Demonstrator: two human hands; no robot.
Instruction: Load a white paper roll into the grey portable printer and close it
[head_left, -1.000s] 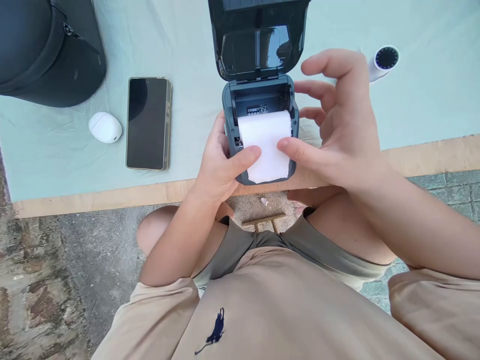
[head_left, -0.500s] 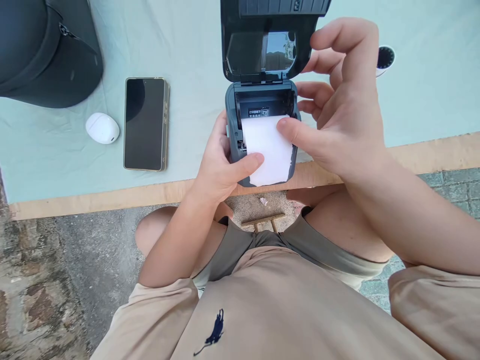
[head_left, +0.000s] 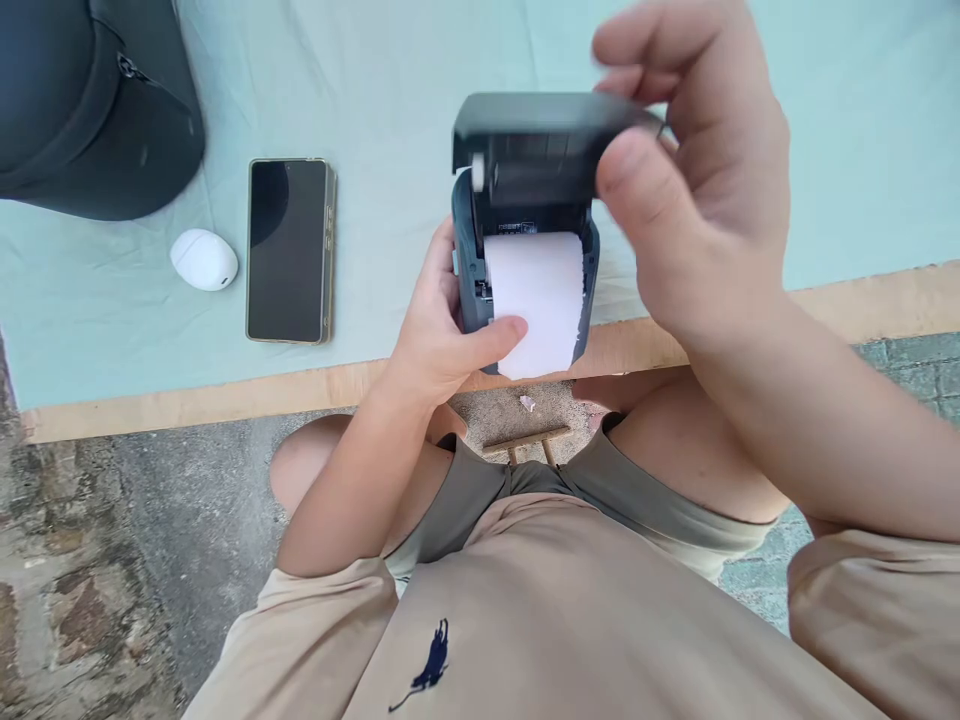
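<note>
A small dark portable label printer (head_left: pixel 466 250) is held over the table's front edge. My left hand (head_left: pixel 450 335) wraps round its left side, with the thumb pressing on the white paper roll (head_left: pixel 536 290) inside. The paper's loose end hangs toward me past the printer's front, and its edge looks ragged. My right hand (head_left: pixel 697 170) grips the right edge of the printer's hinged lid (head_left: pixel 540 140), thumb in front and fingers behind. The lid stands partly raised above the paper and is slightly blurred. It hides most of the printer's back compartment.
On the pale green tablecloth (head_left: pixel 390 100) lie a smartphone (head_left: pixel 289 250) and a white oval case (head_left: pixel 204 260). A black zippered bag (head_left: pixel 97 110) stands at the far left. The table's bare wooden edge (head_left: pixel 225 395) runs just above my knees.
My right thumb has left the paper, and my right hand has taken hold of the lid. The lid has swung from fully raised down toward me. My left hand has barely moved.
</note>
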